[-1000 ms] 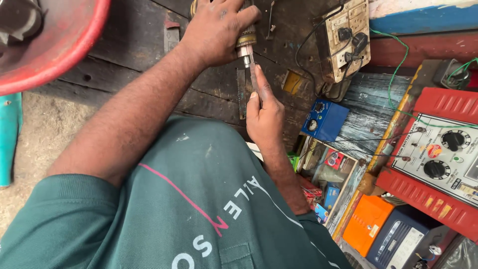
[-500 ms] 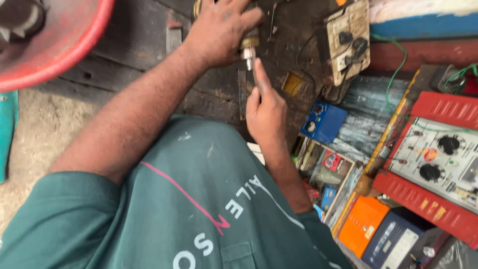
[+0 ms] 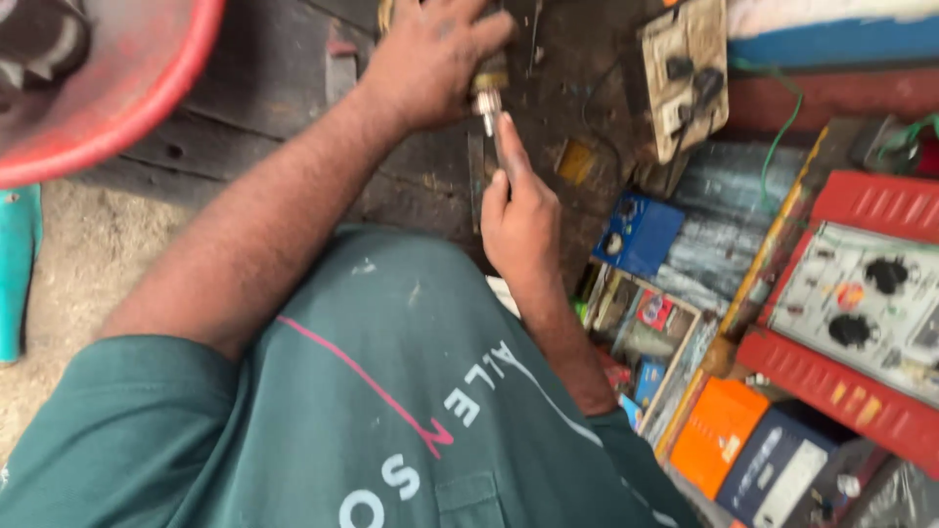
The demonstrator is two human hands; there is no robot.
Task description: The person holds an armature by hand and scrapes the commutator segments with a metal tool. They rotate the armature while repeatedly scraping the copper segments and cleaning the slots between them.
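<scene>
My left hand point(image 3: 425, 61) reaches across the dark wooden bench point(image 3: 245, 108) and is closed around a small brass and silver cylindrical part point(image 3: 486, 86). Its metal tip pokes out below my fingers. My right hand point(image 3: 518, 210) sits just under it with the index finger stretched out along a thin dark tool point(image 3: 497, 147). The tool's end meets the tip of the part. Most of the tool is hidden by my fingers. My green shirt fills the lower half of the view.
A red basin point(image 3: 117, 108) is at the top left and a teal object point(image 3: 15, 264) at the left edge. To the right are a socket board with plugs point(image 3: 685, 73), a small blue box point(image 3: 638, 235), a red-cased meter with knobs point(image 3: 866, 303), and orange point(image 3: 719, 430) and dark blue point(image 3: 773, 474) boxes.
Both hands stay together on the part and tool. They sit slightly higher in the view, and my right index finger has straightened along the tool.
</scene>
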